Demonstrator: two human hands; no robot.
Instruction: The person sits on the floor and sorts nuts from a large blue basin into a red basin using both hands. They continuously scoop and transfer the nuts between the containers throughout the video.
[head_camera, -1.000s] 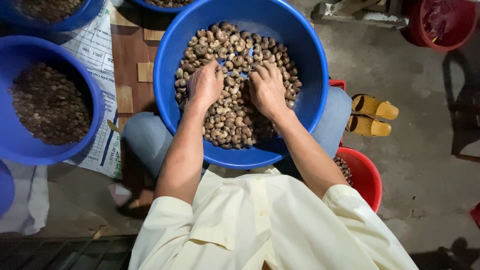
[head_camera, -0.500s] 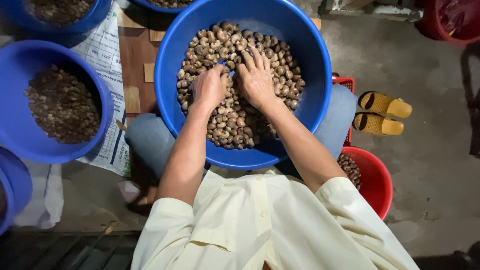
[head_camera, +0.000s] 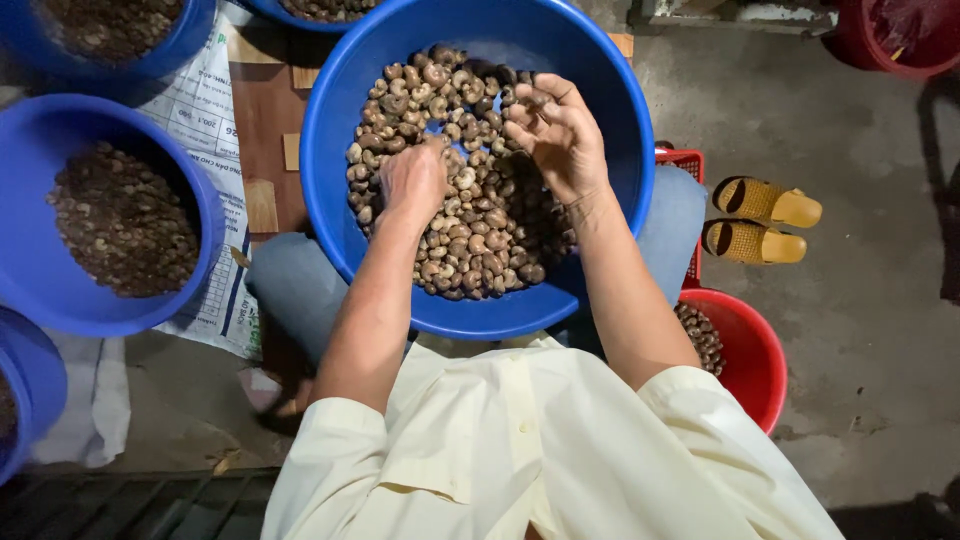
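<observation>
Both your hands are down in the large blue basin that rests on your lap, filled with brown cashew nuts in their shells. Your left hand lies knuckles-up on the heap, its fingers curled down into the nuts; whether it grips any, you cannot tell from this view. Your right hand hovers just above the pile toward the far side, fingers bent and drawn loosely together, and a nut or two seem to sit at the fingertips, though it is too small to be sure. The two hands are apart, with a strip of nuts between them.

To your left, a second blue basin holds darker, smaller pieces and sits on printed paper. A wooden board shows between the basins. At your right knee stands a red bucket with more nuts, and beyond it a pair of yellow sandals rests on the concrete floor.
</observation>
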